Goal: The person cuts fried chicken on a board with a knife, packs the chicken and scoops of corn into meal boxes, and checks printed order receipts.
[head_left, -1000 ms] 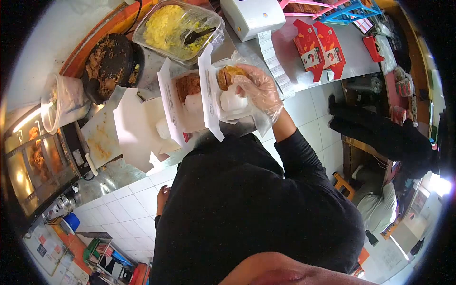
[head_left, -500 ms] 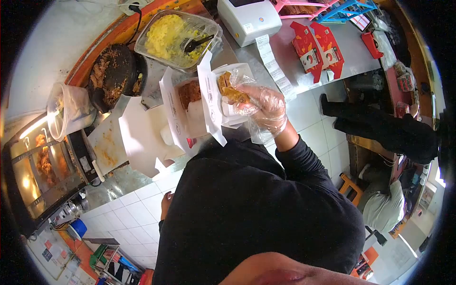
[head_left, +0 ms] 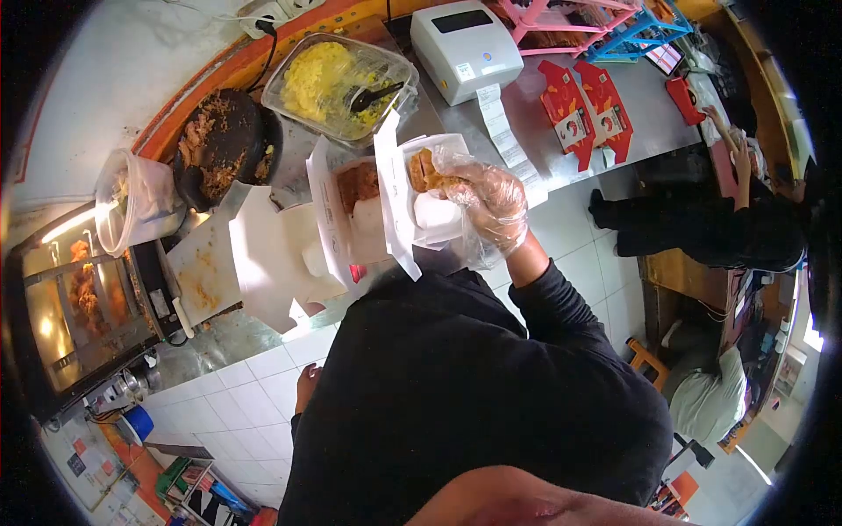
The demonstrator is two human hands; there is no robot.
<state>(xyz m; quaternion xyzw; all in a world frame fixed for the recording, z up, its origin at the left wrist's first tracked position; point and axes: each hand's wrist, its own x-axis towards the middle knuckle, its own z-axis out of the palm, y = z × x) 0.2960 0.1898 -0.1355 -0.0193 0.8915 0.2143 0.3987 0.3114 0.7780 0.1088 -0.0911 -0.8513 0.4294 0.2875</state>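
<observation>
In a clear plastic glove, my right hand [head_left: 491, 203] is over the rightmost open white box [head_left: 445, 142]. Its fingers are closed on a piece of fried chicken [head_left: 424, 170], which lies in that box above a white mound, seemingly rice [head_left: 436, 212]. Just left of it stands a second open box [head_left: 321, 206] with browned chicken [head_left: 358, 186] and a white mound. Further left is another white box [head_left: 272, 254] with its flaps spread. My left hand [head_left: 307, 386] hangs low beside my body, mostly hidden, so its finger pose is unclear.
Behind the boxes are a tub of yellow food [head_left: 320, 79] with a black spoon and a dark stone mortar [head_left: 224, 149]. A label printer [head_left: 465, 53] trails paper near red cartons [head_left: 570, 114]. A knife [head_left: 182, 317] and heated display [head_left: 83, 298] are left. A co-worker [head_left: 745, 232] stands right.
My right hand has settled the chicken lower into the rightmost box, showing more of the white mound. The view has shifted slightly. The co-worker at the right now reaches out with both hands.
</observation>
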